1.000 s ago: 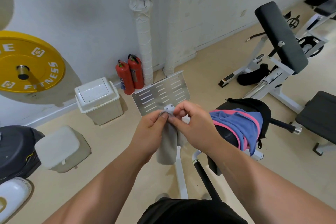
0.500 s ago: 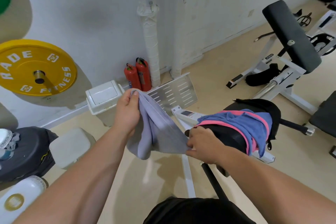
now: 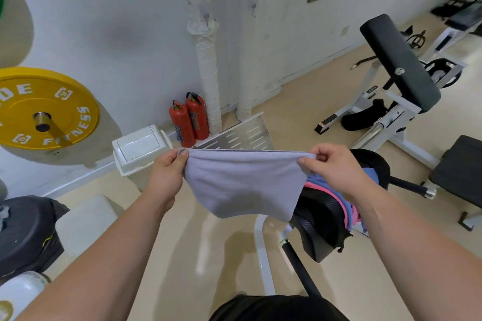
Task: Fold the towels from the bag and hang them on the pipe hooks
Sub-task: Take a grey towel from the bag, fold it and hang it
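Observation:
A grey towel hangs spread out in front of me, stretched by its top edge. My left hand pinches its left corner and my right hand pinches its right corner. Behind the towel a black bag sits on a machine pad, with blue and pink towels spilling from it. On the wall ahead stand two wrapped white pipes; the left pipe carries a hook, and the right pipe has another hook. Both hooks are bare.
Two red fire extinguishers and a white lidded bin stand by the wall. A slotted metal plate leans near the pipes. A yellow weight plate is at left, a padded bench machine at right.
The towel was bunched between both hands; my hands have moved apart and up, and it now hangs open and flat between them.

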Motion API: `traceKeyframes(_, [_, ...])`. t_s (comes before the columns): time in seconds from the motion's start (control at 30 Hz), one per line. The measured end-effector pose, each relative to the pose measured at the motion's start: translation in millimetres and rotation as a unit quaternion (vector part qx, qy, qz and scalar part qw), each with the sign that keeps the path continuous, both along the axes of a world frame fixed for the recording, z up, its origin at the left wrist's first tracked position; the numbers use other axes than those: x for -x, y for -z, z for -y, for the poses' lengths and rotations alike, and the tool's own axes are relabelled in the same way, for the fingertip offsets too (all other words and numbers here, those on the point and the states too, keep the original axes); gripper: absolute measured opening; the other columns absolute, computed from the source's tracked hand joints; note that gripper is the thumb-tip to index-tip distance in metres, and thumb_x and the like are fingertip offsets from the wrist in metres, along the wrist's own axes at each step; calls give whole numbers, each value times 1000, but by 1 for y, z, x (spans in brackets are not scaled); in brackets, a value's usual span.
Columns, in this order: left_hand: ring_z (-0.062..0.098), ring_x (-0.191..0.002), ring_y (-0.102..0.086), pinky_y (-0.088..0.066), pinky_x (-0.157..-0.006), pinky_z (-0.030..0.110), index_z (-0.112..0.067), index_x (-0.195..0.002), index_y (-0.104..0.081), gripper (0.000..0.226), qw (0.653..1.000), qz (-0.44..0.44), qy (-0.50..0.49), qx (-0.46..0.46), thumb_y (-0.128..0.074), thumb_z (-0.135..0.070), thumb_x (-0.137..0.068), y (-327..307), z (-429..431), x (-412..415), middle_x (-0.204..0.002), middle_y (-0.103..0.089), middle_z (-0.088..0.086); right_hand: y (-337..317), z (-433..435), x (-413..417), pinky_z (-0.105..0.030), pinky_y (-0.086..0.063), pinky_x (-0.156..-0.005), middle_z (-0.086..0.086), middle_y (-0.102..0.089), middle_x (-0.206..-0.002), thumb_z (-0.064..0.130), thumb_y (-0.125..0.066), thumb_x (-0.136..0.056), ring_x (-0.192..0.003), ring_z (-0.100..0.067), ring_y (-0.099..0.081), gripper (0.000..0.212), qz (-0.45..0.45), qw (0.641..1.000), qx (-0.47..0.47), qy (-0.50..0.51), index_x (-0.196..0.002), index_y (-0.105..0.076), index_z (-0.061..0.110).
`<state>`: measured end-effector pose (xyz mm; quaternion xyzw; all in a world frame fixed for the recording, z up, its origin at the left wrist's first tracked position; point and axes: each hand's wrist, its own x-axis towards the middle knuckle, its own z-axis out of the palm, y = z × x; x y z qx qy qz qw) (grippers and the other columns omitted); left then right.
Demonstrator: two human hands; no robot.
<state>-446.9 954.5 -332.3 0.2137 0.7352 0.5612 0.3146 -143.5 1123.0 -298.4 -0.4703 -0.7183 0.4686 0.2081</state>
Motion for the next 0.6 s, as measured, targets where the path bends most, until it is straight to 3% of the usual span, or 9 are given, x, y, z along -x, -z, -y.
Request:
traceKeyframes(0.1, [12,-65,-54,-43,-64,31,-8,-95,-72,28,1000,20,14,-6,-50,-20,-106,-4,-5,-7,-75,-68,-2,-1,2,-4,-39,-55,-68,-6,-70,-69,13,-75,-88,-66,-18,-63,10,-74,993,59,72,-87,-66,14])
traceKeyframes(0.23, [19,-58,-50,-37,-50,27,-9,-84,-68,30,999,38,5,12,-51,-21,-105,-4,-7,-17,-67,-61,3,3,11,1,-33,-57,-59,-18,-68,-78,7,-66,-94,-68,-21,-63,25,-139,965,109,195,-115,-60,19])
traceKeyframes(0.33, [17,-55,-45,-34,-47,27,-5,-88,-66,27,998,63,-23,13,-51,-19,-105,-6,-8,-28,-66,-55,4,10,20,9,-34,-50,-59,-17,-57,-69,9,-62,-94,-62,-20,-52,21,-108,962,58,243,-110,-60,23])
traceKeyframes(0.43, [20,-61,-44,-33,-54,30,-7,-84,-64,25,996,80,-43,-9,-52,-17,-103,-10,-8,-42,-67,-55,6,11,33,21,-33,-43,-59,-22,-61,-71,13,-60,-89,-57,-20,-47,20,-51,973,-25,226,-88,-62,32])
traceKeyframes(0.6, [20,-71,-62,-48,-67,35,-14,-81,-74,27,997,69,-10,-21,-56,-19,-101,-28,-9,-76,-78,-74,6,-7,66,52,-23,-45,-56,6,-69,-67,7,-53,-89,-54,-4,-55,30,-51,989,-20,138,-84,-74,27])
